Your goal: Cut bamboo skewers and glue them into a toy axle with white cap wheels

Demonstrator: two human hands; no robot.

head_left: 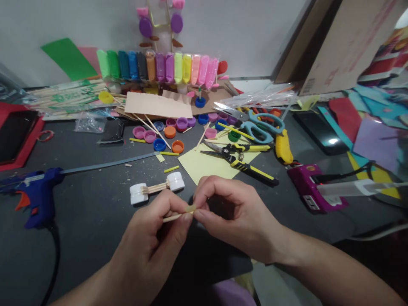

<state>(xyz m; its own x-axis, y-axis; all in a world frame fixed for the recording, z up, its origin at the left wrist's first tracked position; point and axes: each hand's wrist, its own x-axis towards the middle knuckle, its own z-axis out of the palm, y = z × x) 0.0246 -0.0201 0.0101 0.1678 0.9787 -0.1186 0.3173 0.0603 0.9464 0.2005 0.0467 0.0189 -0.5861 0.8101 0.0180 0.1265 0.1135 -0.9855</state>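
My left hand (156,242) is closed, its thumb and fingers pinching a thin wooden stick (171,218). At the stick's right end sits a small yellowish-green piece (190,208), between the fingertips of both hands. My right hand (236,212) is closed too, its thumb and forefinger pinched at that piece. Just beyond my left hand lies a small assembly of sticks (157,187) with white caps (176,181) at both ends. A yellow-green paper sheet (200,163) lies beyond the hands, with black and yellow pliers (251,170) partly over it.
A blue glue gun (41,195) lies at left, its cord running to the front edge. Light blue scissors (259,127), a yellow cutter (283,146), a purple power strip (307,182) and a phone (321,131) are at right. Bottle caps (170,132) and clay packs (161,67) are at the back.
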